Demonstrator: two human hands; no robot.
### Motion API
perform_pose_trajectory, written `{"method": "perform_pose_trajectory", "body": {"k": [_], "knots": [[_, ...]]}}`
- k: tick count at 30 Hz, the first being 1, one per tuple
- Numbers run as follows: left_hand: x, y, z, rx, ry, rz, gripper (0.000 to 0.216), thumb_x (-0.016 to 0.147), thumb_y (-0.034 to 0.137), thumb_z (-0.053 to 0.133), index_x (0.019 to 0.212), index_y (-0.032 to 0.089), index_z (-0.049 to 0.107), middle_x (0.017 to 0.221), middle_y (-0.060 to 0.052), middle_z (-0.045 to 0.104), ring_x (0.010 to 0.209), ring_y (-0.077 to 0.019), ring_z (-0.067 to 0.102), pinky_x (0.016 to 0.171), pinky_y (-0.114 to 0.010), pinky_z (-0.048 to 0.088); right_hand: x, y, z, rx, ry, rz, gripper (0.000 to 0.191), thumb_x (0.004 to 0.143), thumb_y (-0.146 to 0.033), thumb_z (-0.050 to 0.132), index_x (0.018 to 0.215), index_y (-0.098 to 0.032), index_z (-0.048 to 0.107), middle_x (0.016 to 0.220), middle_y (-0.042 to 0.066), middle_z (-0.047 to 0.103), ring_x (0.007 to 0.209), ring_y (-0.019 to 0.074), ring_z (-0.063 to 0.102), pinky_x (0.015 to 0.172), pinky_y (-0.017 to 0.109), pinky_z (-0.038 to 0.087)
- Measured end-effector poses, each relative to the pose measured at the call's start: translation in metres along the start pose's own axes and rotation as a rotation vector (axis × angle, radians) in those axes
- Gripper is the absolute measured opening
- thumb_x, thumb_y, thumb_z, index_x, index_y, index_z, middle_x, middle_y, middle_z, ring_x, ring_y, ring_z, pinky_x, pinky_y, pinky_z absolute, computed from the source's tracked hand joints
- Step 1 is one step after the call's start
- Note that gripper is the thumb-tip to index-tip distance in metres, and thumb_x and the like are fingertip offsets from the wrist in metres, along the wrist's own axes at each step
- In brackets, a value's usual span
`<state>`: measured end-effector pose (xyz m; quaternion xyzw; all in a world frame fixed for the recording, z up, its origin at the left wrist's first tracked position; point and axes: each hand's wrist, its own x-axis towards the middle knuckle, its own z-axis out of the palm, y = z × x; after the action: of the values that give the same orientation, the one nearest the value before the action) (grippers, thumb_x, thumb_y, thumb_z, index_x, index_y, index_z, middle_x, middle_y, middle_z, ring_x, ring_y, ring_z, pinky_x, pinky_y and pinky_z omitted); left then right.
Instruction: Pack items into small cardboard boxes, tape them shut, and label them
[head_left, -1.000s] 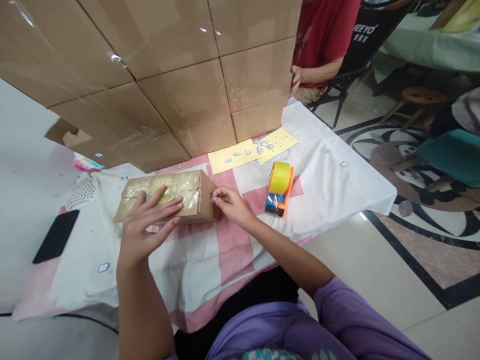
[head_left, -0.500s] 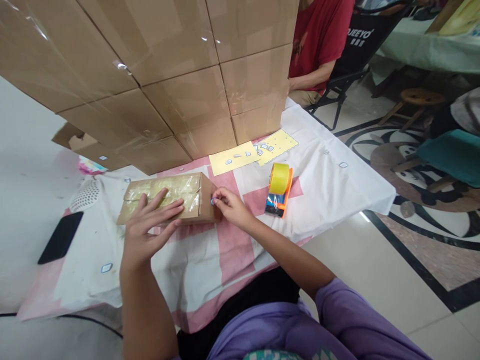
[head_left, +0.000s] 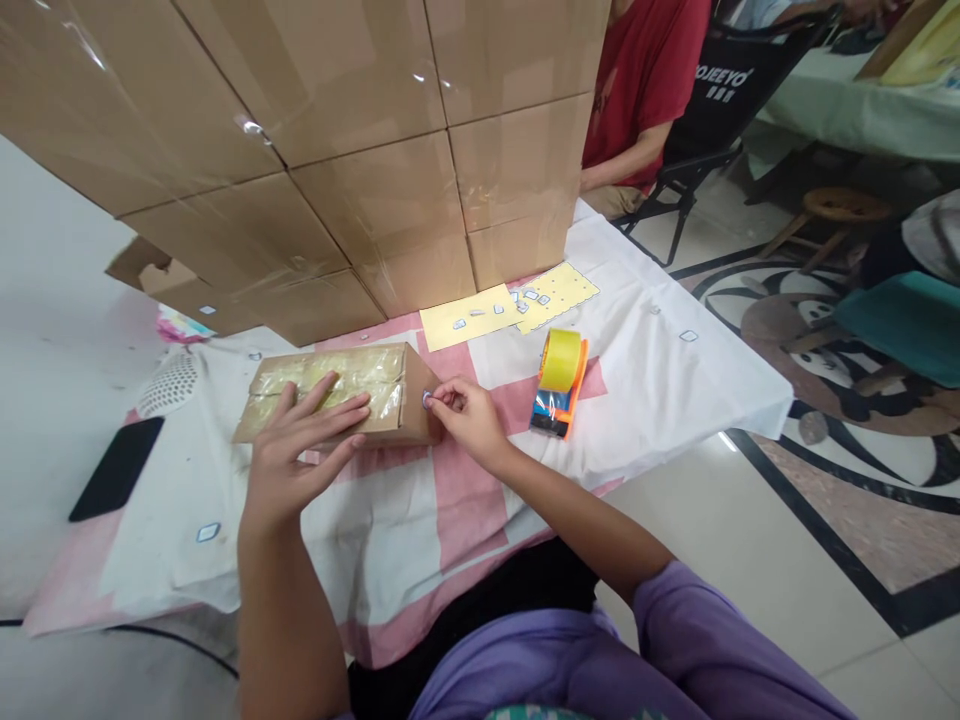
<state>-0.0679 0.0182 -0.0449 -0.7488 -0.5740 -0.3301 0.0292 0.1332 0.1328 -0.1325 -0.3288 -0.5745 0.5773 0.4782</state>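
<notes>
A small cardboard box (head_left: 375, 375), its top seam covered with shiny tape, lies on the cloth-covered table. My left hand (head_left: 300, 445) rests on top of it with the fingers spread. At the box's right end, my right hand (head_left: 465, 415) pinches a small sticker (head_left: 427, 399) against or very close to the cardboard; whether it sticks there I cannot tell. To the right of that hand stands an orange tape dispenser (head_left: 576, 385) with a yellow roll of tape (head_left: 561, 360).
A tall stack of taped cartons (head_left: 375, 200) fills the back of the table. Yellow sheets (head_left: 469, 315) with small stickers lie before it. A black phone-like slab (head_left: 116, 470) lies at the left. A person in a red shirt (head_left: 652, 80) sits behind, beside a black chair (head_left: 712, 110).
The view has shifted very slightly. My left hand stays on the box, and my right fingers stay at its end with the sticker.
</notes>
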Motion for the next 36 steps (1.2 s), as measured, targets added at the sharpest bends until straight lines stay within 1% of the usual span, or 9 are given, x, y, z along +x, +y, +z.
{"method": "perform_pose_trajectory", "body": {"k": [3,5,10,16,22,26,30,33,36], "knots": [[0.0,0.0,0.0,0.005,0.007,0.005,0.027,0.091,0.028,0.069,0.117,0.035,0.072,0.124,-0.001,0.075,0.142,-0.03,0.051,0.126,-0.063,0.022,-0.005,-0.001,0.001,-0.035,0.016,-0.049,0.008,0.082,-0.028,0.07,0.081,-0.02,0.072,0.078,0.0,0.061,0.066,0.0133,0.053,0.066,0.028,0.046],[0.0,0.001,0.0,0.009,0.012,0.008,0.026,0.091,0.027,0.069,0.116,0.034,0.072,0.124,-0.002,0.075,0.142,-0.03,0.051,0.126,-0.063,0.023,-0.007,0.0,0.002,-0.041,0.039,-0.063,0.011,0.083,-0.03,0.07,0.085,-0.021,0.075,0.078,0.0,0.061,0.065,0.0137,0.053,0.065,0.028,0.046],[0.0,0.003,0.0,0.013,0.022,0.011,0.025,0.091,0.026,0.068,0.115,0.034,0.072,0.123,-0.002,0.075,0.141,-0.0301,0.052,0.125,-0.064,0.024,-0.011,0.0,0.004,-0.106,0.1,-0.051,0.016,0.083,-0.034,0.072,0.093,-0.022,0.073,0.08,0.0,0.06,0.068,0.0142,0.054,0.065,0.027,0.047],[0.001,0.003,0.0,0.014,0.02,0.016,0.025,0.09,0.026,0.069,0.115,0.034,0.073,0.124,-0.003,0.075,0.141,-0.0303,0.052,0.125,-0.063,0.024,-0.013,0.0,0.003,-0.109,0.025,-0.142,0.017,0.089,-0.031,0.065,0.095,-0.021,0.078,0.081,0.002,0.061,0.068,0.0143,0.056,0.066,0.029,0.048],[0.003,0.001,0.003,0.015,0.016,-0.011,0.023,0.09,0.033,0.069,0.112,0.035,0.074,0.122,-0.001,0.076,0.14,-0.0305,0.052,0.125,-0.063,0.025,-0.01,0.008,0.005,-0.007,0.007,-0.047,0.02,0.088,-0.032,0.068,0.098,-0.022,0.082,0.091,0.006,0.076,0.078,0.0195,0.067,0.072,0.034,0.054],[0.008,0.002,0.004,0.01,-0.002,-0.066,0.018,0.089,0.036,0.068,0.106,0.033,0.076,0.119,-0.001,0.077,0.139,-0.0302,0.054,0.126,-0.061,0.026,-0.008,0.013,0.006,0.074,-0.008,0.085,0.023,0.087,-0.036,0.07,0.102,-0.024,0.082,0.107,0.005,0.08,0.099,0.0258,0.075,0.09,0.041,0.059],[0.01,0.0,0.006,0.002,0.005,-0.055,0.017,0.09,0.034,0.068,0.104,0.03,0.076,0.117,-0.003,0.078,0.139,-0.0297,0.055,0.125,-0.061,0.025,-0.007,0.015,0.003,0.089,-0.027,0.104,0.023,0.086,-0.037,0.071,0.103,-0.026,0.082,0.114,0.003,0.079,0.111,0.0284,0.074,0.101,0.046,0.058],[0.009,-0.003,0.006,0.004,0.002,-0.05,0.017,0.09,0.033,0.068,0.104,0.03,0.076,0.119,-0.005,0.077,0.139,-0.0297,0.054,0.125,-0.061,0.025,-0.005,0.018,0.001,0.078,-0.034,0.084,0.022,0.085,-0.036,0.073,0.101,-0.026,0.082,0.112,0.004,0.08,0.108,0.0283,0.075,0.101,0.046,0.057],[0.008,-0.006,0.007,-0.002,-0.005,-0.053,0.017,0.09,0.034,0.068,0.105,0.029,0.076,0.12,-0.006,0.076,0.14,-0.0304,0.053,0.125,-0.061,0.023,-0.002,0.02,-0.001,0.012,-0.016,0.079,0.023,0.082,-0.038,0.075,0.099,-0.024,0.083,0.104,0.006,0.081,0.097,0.0267,0.075,0.09,0.042,0.059]]}}
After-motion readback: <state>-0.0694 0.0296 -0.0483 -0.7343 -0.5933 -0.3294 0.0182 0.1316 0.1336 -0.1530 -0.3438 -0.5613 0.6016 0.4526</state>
